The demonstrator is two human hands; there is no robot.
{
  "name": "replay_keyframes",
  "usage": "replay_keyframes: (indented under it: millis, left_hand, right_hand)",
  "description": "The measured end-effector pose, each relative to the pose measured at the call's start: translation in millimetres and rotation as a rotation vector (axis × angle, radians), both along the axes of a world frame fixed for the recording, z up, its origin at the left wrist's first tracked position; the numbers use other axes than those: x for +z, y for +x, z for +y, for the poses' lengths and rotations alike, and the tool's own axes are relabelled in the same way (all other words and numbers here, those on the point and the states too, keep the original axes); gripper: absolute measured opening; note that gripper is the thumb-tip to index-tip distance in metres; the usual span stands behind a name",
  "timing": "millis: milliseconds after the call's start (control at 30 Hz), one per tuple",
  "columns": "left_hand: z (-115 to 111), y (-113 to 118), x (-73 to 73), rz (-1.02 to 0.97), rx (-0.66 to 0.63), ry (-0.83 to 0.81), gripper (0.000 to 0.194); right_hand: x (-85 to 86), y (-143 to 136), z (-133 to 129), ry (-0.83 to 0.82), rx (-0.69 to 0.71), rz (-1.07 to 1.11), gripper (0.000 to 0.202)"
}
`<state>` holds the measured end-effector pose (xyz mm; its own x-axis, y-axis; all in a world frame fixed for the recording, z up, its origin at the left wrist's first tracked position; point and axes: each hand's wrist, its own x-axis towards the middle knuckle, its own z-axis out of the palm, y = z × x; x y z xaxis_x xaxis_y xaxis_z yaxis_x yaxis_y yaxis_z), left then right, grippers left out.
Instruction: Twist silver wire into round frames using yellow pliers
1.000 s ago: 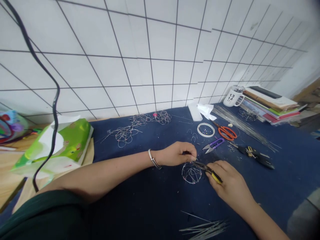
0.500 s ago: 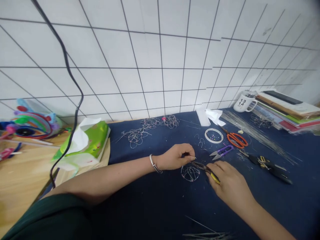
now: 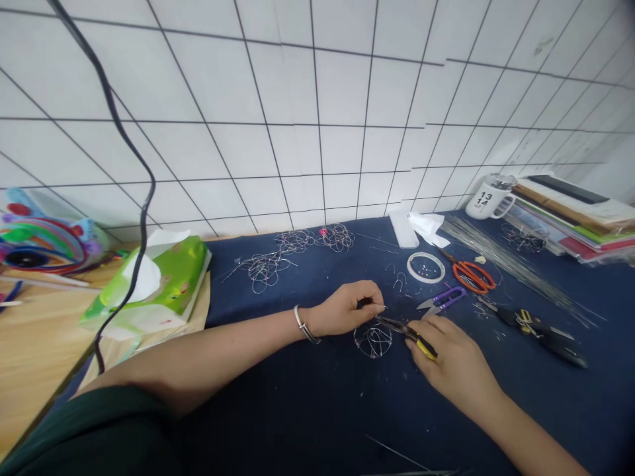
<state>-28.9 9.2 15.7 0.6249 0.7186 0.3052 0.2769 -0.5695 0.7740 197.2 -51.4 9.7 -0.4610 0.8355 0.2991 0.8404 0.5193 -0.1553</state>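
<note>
My left hand [image 3: 347, 308], with a silver bracelet at the wrist, is closed in a pinch on a thin piece of wire [image 3: 381, 307]. In my right hand [image 3: 449, 347] are pliers [image 3: 394, 324] with yellow and black handles; their jaws point left and reach the fingertips of my left hand. A round wire piece with small beads [image 3: 373, 341] lies just below the plier jaws. Whether the pinched wire joins that round piece is too fine to make out.
Several bent wire shapes [image 3: 265, 271] lie near the wall. To the right are a bead dish [image 3: 425, 268], purple snips [image 3: 449, 299], orange scissors [image 3: 473, 277], black pliers [image 3: 536, 330], long straight wires [image 3: 501, 258] and a mug [image 3: 489, 198]. A green tissue pack [image 3: 169, 284] sits left.
The camera view has shifted slightly. Both hands hold nearly the same pose, with the plier jaws still at the left fingertips.
</note>
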Motion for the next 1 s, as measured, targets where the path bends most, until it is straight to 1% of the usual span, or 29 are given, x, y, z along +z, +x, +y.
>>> replay_keyframes:
  millis: [233, 700, 833, 1000]
  left_hand:
    - [-1.7, 1.3, 0.2, 0.010, -0.016, 0.022, 0.014]
    - [-2.6, 3.5, -0.8, 0.013, -0.022, 0.039, 0.014]
    - [-2.5, 3.0, -1.4, 0.000, -0.027, 0.038, 0.014]
    - [-2.0, 1.9, -2.8, 0.000, -0.059, 0.035, 0.013]
  right_hand:
    - [-0.9, -0.3, -1.8, -0.025, -0.023, 0.044, 0.023]
    - [-2.2, -2.1, -2.2, 0.000, -0.040, -0.012, 0.022]
    - [0.0, 0.7, -2.3, -0.050, -0.056, 0.011, 0.023]
    - [5.1, 10.3, -2.0, -0.132, -0.015, 0.105, 0.023]
